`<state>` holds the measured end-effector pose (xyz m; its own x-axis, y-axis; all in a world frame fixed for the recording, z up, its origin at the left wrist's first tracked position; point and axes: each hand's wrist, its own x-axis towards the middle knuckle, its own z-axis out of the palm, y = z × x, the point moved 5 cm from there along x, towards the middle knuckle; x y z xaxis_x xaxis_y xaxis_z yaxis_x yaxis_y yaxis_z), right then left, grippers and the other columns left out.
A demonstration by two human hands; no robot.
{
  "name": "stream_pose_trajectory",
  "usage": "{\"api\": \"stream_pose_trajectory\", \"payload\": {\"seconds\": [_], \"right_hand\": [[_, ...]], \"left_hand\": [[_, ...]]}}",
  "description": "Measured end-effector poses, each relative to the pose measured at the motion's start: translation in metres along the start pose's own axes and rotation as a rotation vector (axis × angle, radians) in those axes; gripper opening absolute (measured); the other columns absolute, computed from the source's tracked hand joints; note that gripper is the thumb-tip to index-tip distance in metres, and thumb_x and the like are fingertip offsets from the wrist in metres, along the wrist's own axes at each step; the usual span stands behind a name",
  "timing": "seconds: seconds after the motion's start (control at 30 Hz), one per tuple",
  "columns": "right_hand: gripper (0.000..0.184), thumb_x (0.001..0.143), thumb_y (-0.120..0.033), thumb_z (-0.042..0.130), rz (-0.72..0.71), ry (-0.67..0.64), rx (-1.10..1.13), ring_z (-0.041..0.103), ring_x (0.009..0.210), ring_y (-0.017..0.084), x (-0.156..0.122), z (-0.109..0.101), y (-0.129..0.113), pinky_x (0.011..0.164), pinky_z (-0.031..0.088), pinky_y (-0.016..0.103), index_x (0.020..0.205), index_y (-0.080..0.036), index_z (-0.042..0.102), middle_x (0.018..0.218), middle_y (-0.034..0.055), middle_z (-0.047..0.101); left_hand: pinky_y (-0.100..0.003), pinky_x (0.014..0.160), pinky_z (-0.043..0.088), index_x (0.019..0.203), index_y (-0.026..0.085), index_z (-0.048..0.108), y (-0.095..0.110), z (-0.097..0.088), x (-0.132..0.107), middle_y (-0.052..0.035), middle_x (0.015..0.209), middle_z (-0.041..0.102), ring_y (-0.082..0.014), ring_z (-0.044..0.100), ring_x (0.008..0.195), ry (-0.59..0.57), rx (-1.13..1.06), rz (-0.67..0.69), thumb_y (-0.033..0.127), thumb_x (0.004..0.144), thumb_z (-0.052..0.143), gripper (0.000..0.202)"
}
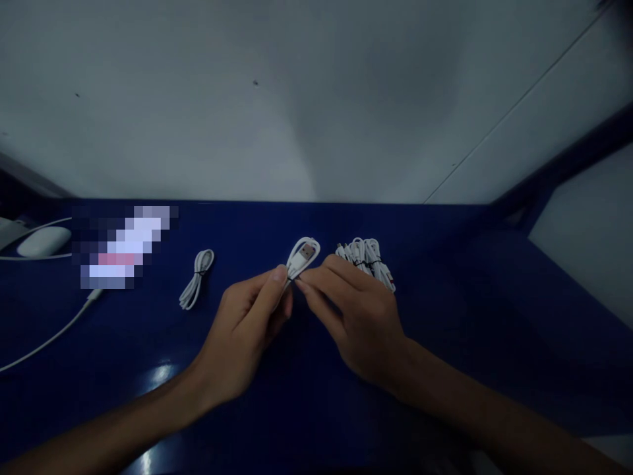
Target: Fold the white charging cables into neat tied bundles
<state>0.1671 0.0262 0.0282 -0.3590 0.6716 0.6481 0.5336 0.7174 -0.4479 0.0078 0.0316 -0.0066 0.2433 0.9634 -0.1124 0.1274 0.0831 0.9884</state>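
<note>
A white USB cable (302,256), coiled into a loop with its USB-A plug showing, is held above the table. My left hand (250,310) pinches the coil between thumb and fingers; its lower part is hidden in that hand. From the right, my right hand (361,310) has its thumb and fingertip pinched at a thin black twist tie (291,278) around the coil. One tied white cable bundle (196,278) lies to the left of my hands. Several more tied white cables (364,254) lie side by side behind my right hand, which partly covers them.
A blue tabletop (237,224) meets a pale wall (198,119) at the back. On the far left are a white computer mouse (44,242), a blurred-out lit device (129,244) and a white cord (54,344) plugged into it. A dark blue frame (544,188) stands on the right.
</note>
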Motion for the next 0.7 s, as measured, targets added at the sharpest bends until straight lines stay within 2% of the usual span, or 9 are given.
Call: {"api": "stream_pose_trajectory", "payload": {"seconds": [0.1, 0.2, 0.27, 0.37, 0.47, 0.53, 0.57, 0.7], "right_hand": [[0.029, 0.109, -0.002, 0.055, -0.134, 0.058, -0.062, 0.054, 0.07, 0.014, 0.0, -0.002, -0.002, 0.062, 0.047, 0.029, 0.088, -0.018, 0.067, 0.079, 0.0005, 0.061], [0.027, 0.107, -0.001, 0.056, -0.162, 0.075, -0.052, 0.052, 0.07, 0.013, 0.002, -0.006, -0.004, 0.062, 0.046, 0.029, 0.089, -0.017, 0.067, 0.08, 0.0001, 0.06], [0.023, 0.106, -0.002, 0.06, -0.051, 0.055, 0.064, 0.052, 0.07, 0.012, 0.004, -0.01, -0.002, 0.063, 0.045, 0.028, 0.089, -0.017, 0.066, 0.081, -0.0011, 0.06], [0.021, 0.105, -0.008, 0.064, 0.266, -0.002, 0.376, 0.054, 0.069, 0.01, 0.007, -0.013, 0.009, 0.064, 0.045, 0.026, 0.088, -0.019, 0.067, 0.08, -0.0036, 0.06], [0.02, 0.106, -0.017, 0.066, 0.499, -0.069, 0.701, 0.053, 0.065, 0.01, 0.006, -0.008, 0.02, 0.061, 0.044, 0.025, 0.086, -0.021, 0.068, 0.074, -0.0049, 0.059], [0.02, 0.107, -0.023, 0.068, 0.584, -0.13, 0.895, 0.051, 0.061, 0.01, 0.006, -0.002, 0.026, 0.058, 0.043, 0.025, 0.087, -0.02, 0.069, 0.071, -0.005, 0.058], [0.02, 0.107, -0.026, 0.069, 0.606, -0.158, 0.986, 0.05, 0.059, 0.01, 0.005, 0.002, 0.028, 0.056, 0.042, 0.025, 0.088, -0.021, 0.069, 0.07, -0.0051, 0.058], [0.019, 0.106, -0.03, 0.072, 0.655, -0.228, 1.214, 0.05, 0.06, 0.009, 0.004, 0.008, 0.033, 0.056, 0.042, 0.023, 0.09, -0.021, 0.068, 0.074, -0.0054, 0.057]], "left_hand": [[-0.029, 0.048, 0.028, 0.076, 0.02, 0.064, 0.004, -0.002, -0.002, 0.0033, 0.057, 0.047, -0.0123, 0.041, 0.051, 0.018, 0.012, -0.001, 0.06, 0.113, 0.049, 0.056], [-0.027, 0.055, 0.04, 0.077, 0.02, 0.065, 0.013, -0.004, 0.0, 0.0025, 0.066, 0.054, -0.0123, 0.05, 0.059, 0.038, 0.042, 0.096, 0.056, 0.112, 0.057, 0.05], [-0.026, 0.065, 0.049, 0.089, 0.021, 0.072, 0.017, -0.006, 0.003, 0.0015, 0.078, 0.064, -0.0131, 0.06, 0.069, 0.064, 0.062, 0.166, 0.05, 0.112, 0.061, 0.038], [-0.029, 0.082, 0.058, 0.125, 0.027, 0.076, 0.02, -0.013, 0.007, -0.0016, 0.107, 0.075, -0.0171, 0.071, 0.093, 0.168, 0.129, 0.296, 0.041, 0.113, 0.061, 0.024], [-0.037, 0.096, 0.063, 0.148, 0.031, 0.067, 0.027, -0.017, 0.003, -0.0066, 0.136, 0.069, -0.0239, 0.071, 0.118, 0.286, 0.298, 0.516, 0.029, 0.106, 0.072, 0.042], [-0.042, 0.103, 0.063, 0.15, 0.032, 0.067, 0.034, -0.014, -0.002, -0.009, 0.148, 0.063, -0.0282, 0.066, 0.133, 0.293, 0.445, 0.676, 0.021, 0.101, 0.078, 0.052], [-0.044, 0.106, 0.063, 0.146, 0.032, 0.07, 0.037, -0.012, -0.005, -0.0091, 0.152, 0.061, -0.0291, 0.064, 0.137, 0.282, 0.509, 0.745, 0.017, 0.099, 0.079, 0.05], [-0.042, 0.114, 0.059, 0.134, 0.03, 0.077, 0.042, -0.007, -0.011, -0.0058, 0.148, 0.07, -0.0244, 0.07, 0.134, 0.199, 0.608, 0.896, 0.004, 0.099, 0.076, 0.044]]}}
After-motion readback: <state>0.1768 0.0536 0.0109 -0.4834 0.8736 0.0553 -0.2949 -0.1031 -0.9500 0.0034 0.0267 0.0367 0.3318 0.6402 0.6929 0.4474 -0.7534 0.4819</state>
